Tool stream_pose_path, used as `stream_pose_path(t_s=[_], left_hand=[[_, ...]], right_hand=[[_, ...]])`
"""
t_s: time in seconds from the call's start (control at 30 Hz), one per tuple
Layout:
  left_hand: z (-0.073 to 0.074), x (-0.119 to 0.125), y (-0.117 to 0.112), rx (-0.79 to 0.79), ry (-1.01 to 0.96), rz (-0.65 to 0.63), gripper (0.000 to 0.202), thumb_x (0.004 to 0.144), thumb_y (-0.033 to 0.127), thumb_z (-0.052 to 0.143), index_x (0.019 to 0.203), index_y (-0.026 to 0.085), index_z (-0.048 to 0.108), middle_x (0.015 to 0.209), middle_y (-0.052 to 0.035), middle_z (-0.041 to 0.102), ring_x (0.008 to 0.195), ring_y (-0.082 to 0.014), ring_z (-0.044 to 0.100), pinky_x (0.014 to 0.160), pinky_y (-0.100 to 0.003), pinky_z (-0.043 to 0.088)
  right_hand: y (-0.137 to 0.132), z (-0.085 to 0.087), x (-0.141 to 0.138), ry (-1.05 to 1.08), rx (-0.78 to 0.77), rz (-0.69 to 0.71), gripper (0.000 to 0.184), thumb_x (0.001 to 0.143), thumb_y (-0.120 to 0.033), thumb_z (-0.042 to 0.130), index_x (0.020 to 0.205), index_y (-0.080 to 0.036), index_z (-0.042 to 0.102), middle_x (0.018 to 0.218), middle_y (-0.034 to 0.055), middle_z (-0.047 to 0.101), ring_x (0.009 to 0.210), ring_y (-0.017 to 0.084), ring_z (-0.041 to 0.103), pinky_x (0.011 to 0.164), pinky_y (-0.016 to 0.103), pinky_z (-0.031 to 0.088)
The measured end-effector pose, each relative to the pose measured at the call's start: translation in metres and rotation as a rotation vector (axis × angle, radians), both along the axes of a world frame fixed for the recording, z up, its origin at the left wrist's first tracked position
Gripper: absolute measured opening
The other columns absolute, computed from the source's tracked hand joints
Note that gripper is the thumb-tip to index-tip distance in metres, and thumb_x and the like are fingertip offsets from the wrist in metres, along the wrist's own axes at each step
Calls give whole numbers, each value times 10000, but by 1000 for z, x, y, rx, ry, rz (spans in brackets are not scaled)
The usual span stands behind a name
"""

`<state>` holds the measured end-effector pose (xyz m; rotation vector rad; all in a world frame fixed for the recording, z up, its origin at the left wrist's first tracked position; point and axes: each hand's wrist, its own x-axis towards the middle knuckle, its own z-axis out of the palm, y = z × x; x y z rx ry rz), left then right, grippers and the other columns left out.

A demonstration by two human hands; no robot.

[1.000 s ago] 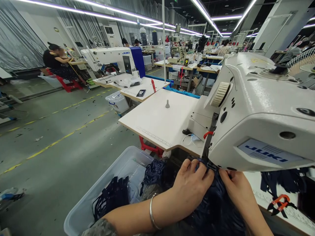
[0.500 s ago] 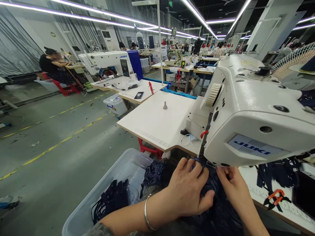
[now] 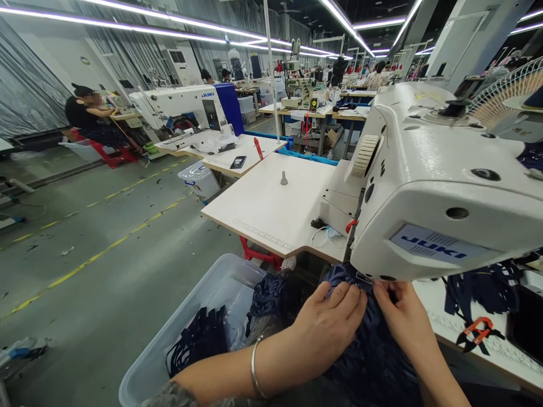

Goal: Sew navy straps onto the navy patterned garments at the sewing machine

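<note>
Dark navy fabric [image 3: 373, 350] hangs bunched below the head of a white JUKI sewing machine [image 3: 424, 186] and over my lap. My left hand [image 3: 328, 328], a silver bangle on its wrist, presses bent fingers into this cloth just left of the needle area. On the other side, my right hand [image 3: 401, 314] pinches the cloth close under the machine head. The needle and the exact spot of the fingertips are hidden by the machine head and my hands.
A clear plastic bin [image 3: 178, 333] with navy straps [image 3: 201, 339] stands at my left. Orange-handled snips [image 3: 479, 333] and more navy strips [image 3: 483, 288] lie right on the white table [image 3: 271, 209]. Beyond are another sewing machine [image 3: 178, 107] and a seated person [image 3: 87, 113].
My left hand has drawn its fingers together and its thumb is tucked out of sight. My right hand stays pinched at nearly the same place. The view has shifted slightly.
</note>
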<state>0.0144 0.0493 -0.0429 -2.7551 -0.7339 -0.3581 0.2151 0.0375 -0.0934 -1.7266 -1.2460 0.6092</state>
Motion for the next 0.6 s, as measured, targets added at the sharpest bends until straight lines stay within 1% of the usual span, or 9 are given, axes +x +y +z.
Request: stream_pose_path(t_s=[0.13,0.3,0.47,0.6], left_hand=[[-2,3,2,2,-14,26,407,1004,220,321,1375,121,453,1387,-73,470,1258,-201,403,1010,-349,335],[-3,2,2,3,-21,26,408,1011,218,299,1378,126,451,1382,-53,478,1268,-194,389,1010,-348,329],[-5,3,1,21,-29,29,400,1010,209,307,1369,128,465,1371,-49,488,1264,-192,391,1006,-342,327],[-5,4,3,21,-44,22,393,1002,217,338,1358,127,479,1370,-62,490,1244,-191,410,1007,-334,325]], right_hand=[[3,2,1,-6,-48,-22,245,801,-465,542,877,-234,512,878,73,646,877,246,604,743,343,431],[2,5,0,-41,-104,-49,214,807,-444,541,870,-241,514,862,62,659,884,253,614,754,352,430],[2,1,2,0,-89,-23,219,818,-438,544,898,-238,506,873,64,644,895,248,608,778,357,433],[1,0,3,6,-79,-21,216,826,-432,551,897,-234,503,837,58,630,875,242,600,782,355,438]])
